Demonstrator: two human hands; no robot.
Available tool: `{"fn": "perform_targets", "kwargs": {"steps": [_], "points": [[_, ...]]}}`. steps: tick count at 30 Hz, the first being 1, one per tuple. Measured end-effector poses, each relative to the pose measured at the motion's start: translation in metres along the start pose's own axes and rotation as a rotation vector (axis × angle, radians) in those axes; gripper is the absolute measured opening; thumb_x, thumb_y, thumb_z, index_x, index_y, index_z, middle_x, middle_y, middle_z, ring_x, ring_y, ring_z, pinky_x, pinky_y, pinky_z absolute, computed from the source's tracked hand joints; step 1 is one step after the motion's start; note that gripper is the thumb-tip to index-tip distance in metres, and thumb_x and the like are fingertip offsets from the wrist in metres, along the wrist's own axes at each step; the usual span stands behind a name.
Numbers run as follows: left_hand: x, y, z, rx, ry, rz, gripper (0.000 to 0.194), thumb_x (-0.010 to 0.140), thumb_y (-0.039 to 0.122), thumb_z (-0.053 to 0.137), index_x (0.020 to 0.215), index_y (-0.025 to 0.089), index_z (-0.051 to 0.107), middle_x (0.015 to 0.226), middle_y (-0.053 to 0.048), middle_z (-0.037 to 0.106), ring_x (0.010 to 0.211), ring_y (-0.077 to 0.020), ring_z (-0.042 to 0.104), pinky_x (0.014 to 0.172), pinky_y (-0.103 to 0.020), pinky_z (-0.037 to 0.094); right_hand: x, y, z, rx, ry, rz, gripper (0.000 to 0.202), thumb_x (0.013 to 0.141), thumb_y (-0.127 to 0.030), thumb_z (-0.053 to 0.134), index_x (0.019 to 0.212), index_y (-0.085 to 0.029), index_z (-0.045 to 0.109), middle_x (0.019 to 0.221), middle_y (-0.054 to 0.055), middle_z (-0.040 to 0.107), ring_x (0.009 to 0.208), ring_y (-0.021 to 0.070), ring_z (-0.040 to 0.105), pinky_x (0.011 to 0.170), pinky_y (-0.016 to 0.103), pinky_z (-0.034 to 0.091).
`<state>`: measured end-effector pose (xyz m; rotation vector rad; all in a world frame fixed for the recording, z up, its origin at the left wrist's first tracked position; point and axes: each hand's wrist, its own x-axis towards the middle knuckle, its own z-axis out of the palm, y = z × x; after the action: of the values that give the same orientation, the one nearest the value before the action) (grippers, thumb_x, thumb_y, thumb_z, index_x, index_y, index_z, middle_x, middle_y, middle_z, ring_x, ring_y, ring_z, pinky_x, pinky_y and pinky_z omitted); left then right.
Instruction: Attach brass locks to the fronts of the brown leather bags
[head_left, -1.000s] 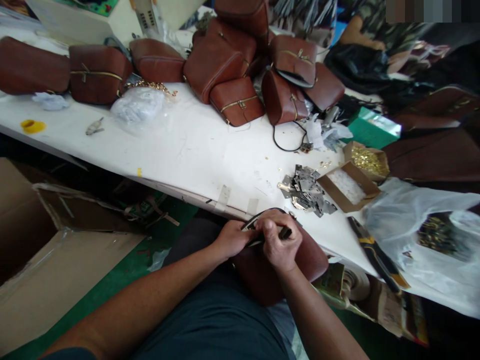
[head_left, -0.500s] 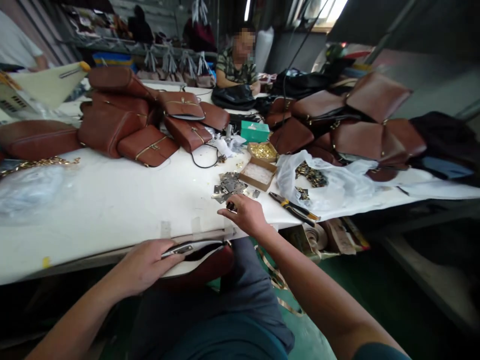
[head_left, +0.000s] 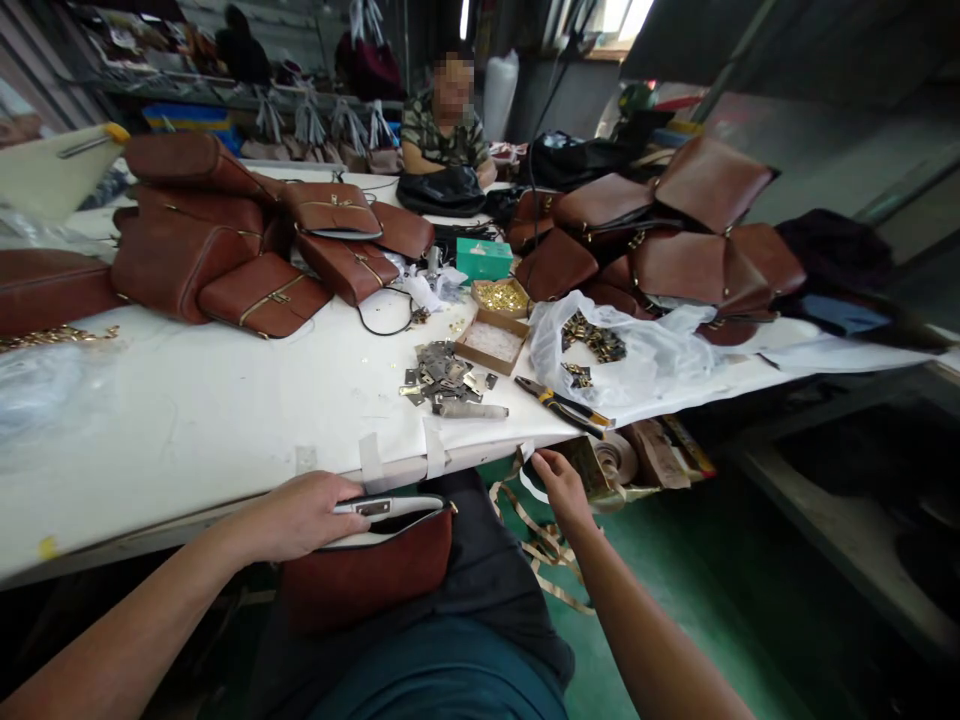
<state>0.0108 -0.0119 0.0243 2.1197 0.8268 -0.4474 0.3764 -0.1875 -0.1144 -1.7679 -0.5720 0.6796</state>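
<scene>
A brown leather bag (head_left: 375,575) rests on my lap, its mouth gaping to show a pale lining. My left hand (head_left: 311,512) grips the bag's rim at the left, thumb and fingers closed around it. A small metal plate (head_left: 373,508) shows at that rim beside my fingertips. Below the table's front edge, my right hand (head_left: 561,488) pinches a pale strip (head_left: 527,452) that looks like tape. On the table above lies a grey cylindrical tool (head_left: 472,411), next to a heap of flat metal plates (head_left: 442,372).
Yellow-handled pliers (head_left: 562,405) lie near the edge, beside a plastic bag (head_left: 660,345) of metal fittings. Small boxes (head_left: 491,340) sit behind the plates. Brown bags are piled at left (head_left: 172,260) and right (head_left: 682,265). Across the table sits a person (head_left: 442,130).
My right hand has left the metal plates and moved right and down below the table edge. The grey tool now lies on the table. My left hand keeps its hold on the bag.
</scene>
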Motion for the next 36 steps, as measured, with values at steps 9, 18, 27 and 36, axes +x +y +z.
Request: {"fn": "perform_targets", "kwargs": {"steps": [9, 18, 27, 36], "points": [[0.021, 0.013, 0.000, 0.394, 0.281, -0.104, 0.029, 0.094, 0.038, 0.055, 0.118, 0.027, 0.068, 0.099, -0.006, 0.078, 0.086, -0.0259, 0.072, 0.074, -0.030, 0.044, 0.004, -0.002, 0.013, 0.299, -0.145, 0.165, 0.055, 0.068, -0.069, 0.080, 0.088, -0.020, 0.064, 0.073, 0.001, 0.064, 0.064, 0.0193, 0.062, 0.061, 0.032, 0.052], [0.024, -0.001, 0.014, 0.316, 0.345, -0.014, 0.053, 0.095, 0.039, 0.053, 0.147, 0.028, 0.056, 0.144, -0.006, 0.067, 0.121, -0.0292, 0.069, 0.100, -0.036, 0.051, 0.011, -0.010, 0.001, 0.211, -0.213, 0.243, 0.055, 0.057, -0.062, 0.092, 0.075, -0.018, 0.065, 0.063, 0.000, 0.063, 0.056, 0.0158, 0.059, 0.057, 0.028, 0.048], [0.020, -0.001, 0.002, 0.135, 0.264, 0.006, 0.054, 0.088, 0.036, 0.059, 0.142, 0.032, 0.065, 0.133, -0.002, 0.073, 0.117, -0.0284, 0.070, 0.098, -0.032, 0.050, 0.007, -0.024, -0.003, -0.033, -0.188, 0.139, 0.057, 0.070, -0.068, 0.080, 0.093, -0.016, 0.074, 0.067, 0.001, 0.065, 0.057, 0.0166, 0.056, 0.057, 0.028, 0.042], [0.020, -0.006, 0.002, 0.067, 0.292, 0.007, 0.055, 0.083, 0.035, 0.064, 0.137, 0.033, 0.069, 0.122, -0.002, 0.078, 0.105, -0.0272, 0.073, 0.089, -0.029, 0.051, -0.031, -0.071, 0.005, -0.340, -0.162, 0.009, 0.049, 0.078, -0.067, 0.074, 0.071, -0.019, 0.070, 0.052, -0.002, 0.054, 0.048, 0.0139, 0.043, 0.049, 0.028, 0.031]]}}
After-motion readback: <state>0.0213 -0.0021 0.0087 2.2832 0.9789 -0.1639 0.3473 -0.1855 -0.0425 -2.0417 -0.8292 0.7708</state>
